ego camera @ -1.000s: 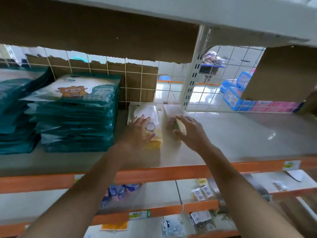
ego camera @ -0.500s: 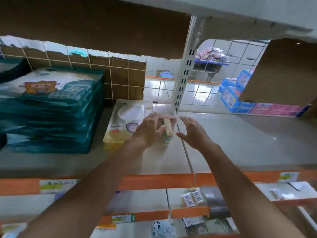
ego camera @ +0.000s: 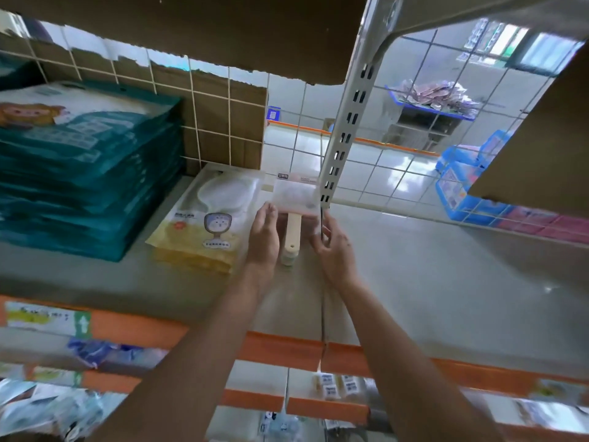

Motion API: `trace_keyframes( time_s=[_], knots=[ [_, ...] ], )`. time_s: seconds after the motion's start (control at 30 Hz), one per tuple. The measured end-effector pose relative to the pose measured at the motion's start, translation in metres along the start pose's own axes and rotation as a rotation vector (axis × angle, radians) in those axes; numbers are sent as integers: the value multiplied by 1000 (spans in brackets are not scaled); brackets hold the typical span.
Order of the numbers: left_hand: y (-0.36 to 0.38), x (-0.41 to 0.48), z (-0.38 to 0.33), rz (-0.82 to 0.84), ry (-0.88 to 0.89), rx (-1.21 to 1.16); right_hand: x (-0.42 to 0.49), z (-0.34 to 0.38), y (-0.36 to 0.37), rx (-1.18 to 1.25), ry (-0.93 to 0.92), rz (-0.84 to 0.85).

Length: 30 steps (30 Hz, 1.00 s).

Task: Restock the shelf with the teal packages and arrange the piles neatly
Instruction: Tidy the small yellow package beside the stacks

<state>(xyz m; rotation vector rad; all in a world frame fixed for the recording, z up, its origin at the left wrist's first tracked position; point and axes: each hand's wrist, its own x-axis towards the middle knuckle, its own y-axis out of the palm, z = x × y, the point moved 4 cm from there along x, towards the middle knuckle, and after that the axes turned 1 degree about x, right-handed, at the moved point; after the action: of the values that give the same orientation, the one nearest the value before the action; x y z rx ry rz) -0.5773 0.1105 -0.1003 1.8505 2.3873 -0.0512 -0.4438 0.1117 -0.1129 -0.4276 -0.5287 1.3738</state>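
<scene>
In the head view, a tall stack of teal packages (ego camera: 86, 173) is seen on the left of the shelf (ego camera: 430, 269), set back against the cardboard (ego camera: 220, 122) behind the wire grid (ego camera: 398, 173). The top package is printed with a cartoon animal on a pale panel. Just beside the stack, to its right, a lower pile of yellow and white packets (ego camera: 207, 228) is laid flat.

To the right of those packets, a small pile of clear-wrapped items with a pale wooden handle (ego camera: 293, 232) is placed at the foot of the white slotted post (ego camera: 344, 132). This pile is flanked by both hands. The left hand (ego camera: 264, 239) is held on edge against its left side, with the fingers straight and together. The right hand (ego camera: 334, 248) is set against its right side, with the fingers together and slightly bent and their tips touching the wrapper; nothing is seen to be gripped.

The front of the shelf is edged with an orange strip (ego camera: 280, 349), on which a price label (ego camera: 44, 317) is stuck at the left. Lower shelves with small packets are seen below, though blurred. Blue baskets (ego camera: 465, 193) are seen through the grid at the right.
</scene>
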Motion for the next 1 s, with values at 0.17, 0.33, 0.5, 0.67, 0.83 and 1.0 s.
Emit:
trace_keyframes(
  time_s=[0.17,0.33,0.5,0.67,0.83,1.0],
  knots=[
    [-3,4,7,-11,24,-69,0,-6,6,190,34,-74],
    [-3,9,8,35,51,-7,-2,2,12,255,31,-76],
    [0,14,7,60,99,66,-4,4,14,258,24,-108],
    [2,16,8,69,133,158,-4,3,16,222,-7,-109],
    [3,18,11,84,137,195,-2,1,16,195,-32,-113],
    [3,18,13,94,144,233,1,-3,19,164,-21,-116]
  ],
)
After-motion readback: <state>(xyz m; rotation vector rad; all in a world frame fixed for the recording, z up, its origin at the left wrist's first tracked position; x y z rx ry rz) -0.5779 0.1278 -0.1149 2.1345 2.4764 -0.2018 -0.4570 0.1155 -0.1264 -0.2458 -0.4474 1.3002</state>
